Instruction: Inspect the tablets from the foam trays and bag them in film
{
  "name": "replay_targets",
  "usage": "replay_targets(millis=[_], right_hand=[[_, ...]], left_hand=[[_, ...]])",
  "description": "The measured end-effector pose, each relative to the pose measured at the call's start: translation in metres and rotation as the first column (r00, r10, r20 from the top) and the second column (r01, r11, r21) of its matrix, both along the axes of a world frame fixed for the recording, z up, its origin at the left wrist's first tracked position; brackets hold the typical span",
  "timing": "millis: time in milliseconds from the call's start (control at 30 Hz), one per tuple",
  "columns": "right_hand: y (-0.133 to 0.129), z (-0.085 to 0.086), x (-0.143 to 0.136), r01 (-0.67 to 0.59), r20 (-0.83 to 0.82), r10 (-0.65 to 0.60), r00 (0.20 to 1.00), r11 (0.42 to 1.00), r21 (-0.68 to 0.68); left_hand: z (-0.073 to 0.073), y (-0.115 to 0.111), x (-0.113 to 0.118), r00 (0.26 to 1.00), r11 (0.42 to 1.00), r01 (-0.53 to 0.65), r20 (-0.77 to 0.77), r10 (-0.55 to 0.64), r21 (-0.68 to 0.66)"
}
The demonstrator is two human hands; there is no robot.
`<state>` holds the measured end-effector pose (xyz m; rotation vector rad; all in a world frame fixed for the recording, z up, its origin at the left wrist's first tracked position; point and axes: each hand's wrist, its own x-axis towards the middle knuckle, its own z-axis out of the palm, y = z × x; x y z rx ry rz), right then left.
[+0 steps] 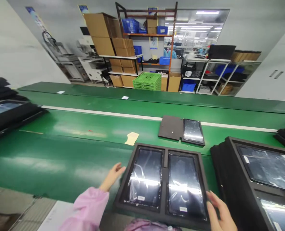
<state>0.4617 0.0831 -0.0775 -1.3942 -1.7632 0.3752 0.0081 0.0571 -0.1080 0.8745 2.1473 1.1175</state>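
A black foam tray (165, 179) lies on the green bench in front of me, with a dark glass panel in clear film in each of its two compartments, the left panel (146, 175) and the right panel (185, 184). Each panel bears a small white label near its lower edge. My left hand (113, 175), below a pink sleeve, is beside the tray's left edge with its fingers apart and nothing in it. At the tray's lower right edge, my right hand (219, 211) has its fingers and thumb at the rim.
Stacked black trays with panels (258, 179) stand close on the right, and another stack (9, 112) at the far left. Behind the tray are a dark foam piece (170, 127), a smaller panel (193, 131) and a yellowish paper scrap (132, 138). A white strip crosses the bench.
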Motion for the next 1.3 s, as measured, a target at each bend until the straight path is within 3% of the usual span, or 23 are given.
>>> replay_targets(millis=[133, 200, 267, 367, 467, 567, 667, 833, 900, 1200, 1300], right_hand=[[0.041, -0.019, -0.098, -0.326, 0.227, 0.301, 0.926, 0.941, 0.084], [0.054, -0.033, -0.136, -0.413, 0.320, 0.380, 0.868, 0.910, 0.040], [0.060, -0.046, -0.161, -0.428, 0.370, 0.400, 0.838, 0.904, -0.006], [0.062, -0.059, -0.175, -0.388, 0.451, 0.347, 0.822, 0.922, -0.003], [0.060, -0.064, -0.173, -0.368, 0.456, 0.317, 0.832, 0.929, 0.026], [0.058, -0.064, -0.169, -0.374, 0.419, 0.328, 0.847, 0.927, 0.031], [0.056, -0.063, -0.168, -0.370, 0.350, 0.337, 0.874, 0.929, 0.030], [0.050, -0.062, -0.167, -0.321, 0.200, 0.309, 0.930, 0.947, 0.030], [0.044, -0.058, -0.163, -0.276, 0.154, 0.268, 0.951, 0.961, 0.033], [0.002, -0.043, -0.136, -0.066, 0.000, 0.066, 0.998, 0.998, -0.002], [-0.007, -0.047, -0.129, -0.053, -0.019, 0.052, 0.998, 0.998, -0.035]], left_hand=[[-0.042, -0.040, 0.024, 0.993, 0.994, 0.112, 0.043, -0.112, 0.006], [-0.048, -0.056, 0.032, 0.983, 0.982, 0.183, -0.041, -0.182, 0.035], [-0.042, -0.070, 0.032, 0.897, 0.927, 0.375, -0.261, -0.357, 0.020], [-0.021, -0.077, 0.027, 0.544, 0.736, 0.654, -0.567, -0.619, -0.175], [0.002, -0.062, 0.026, 0.245, 0.560, 0.755, -0.645, -0.724, -0.342], [0.016, -0.039, 0.029, -0.020, 0.329, 0.849, -0.646, -0.763, -0.414], [0.019, -0.025, 0.029, -0.170, 0.168, 0.894, -0.660, -0.732, -0.416], [0.007, -0.020, 0.026, -0.303, -0.026, 0.920, -0.668, -0.679, -0.391], [0.004, -0.019, 0.026, -0.319, -0.036, 0.916, -0.670, -0.670, -0.400], [-0.004, -0.018, 0.032, -0.348, 0.072, 0.888, -0.767, -0.540, -0.453], [-0.008, -0.021, 0.034, -0.285, 0.110, 0.906, -0.782, -0.555, -0.408]])
